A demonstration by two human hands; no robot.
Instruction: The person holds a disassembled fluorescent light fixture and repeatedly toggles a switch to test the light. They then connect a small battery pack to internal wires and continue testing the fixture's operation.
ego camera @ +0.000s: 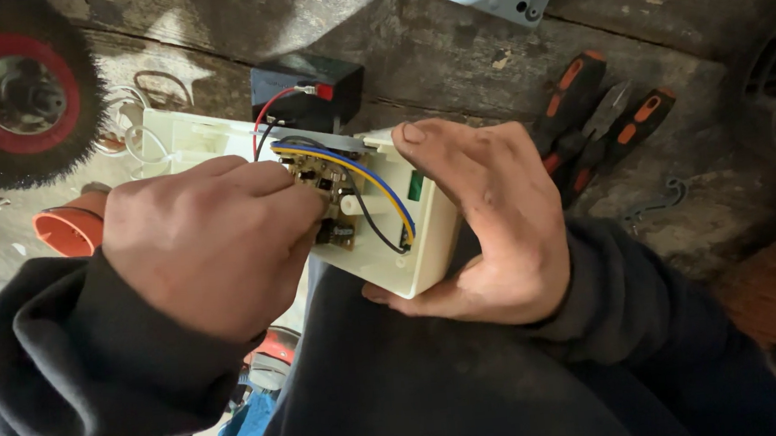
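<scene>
Two hands on the cream plastic housing [391, 255], opened up. Right hand [490, 224] wraps its end, thumb on the top edge, bracing it against the lap. Left hand [215, 245] is curled, fingertips pinched at the circuit board [326, 195] inside; what they grip is hidden. Blue, yellow and black wires [376, 187] loop over the board. Black battery [304, 91] sits just behind the housing, pliers [598, 128] to its right, wire wheel [13, 91] far left.

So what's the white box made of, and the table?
The box looks like cream plastic, smooth and matte, with thin moulded walls. The table looks like old wood, rough and dull grey, with plank seams and chipped patches. The right hand grips the box.
</scene>
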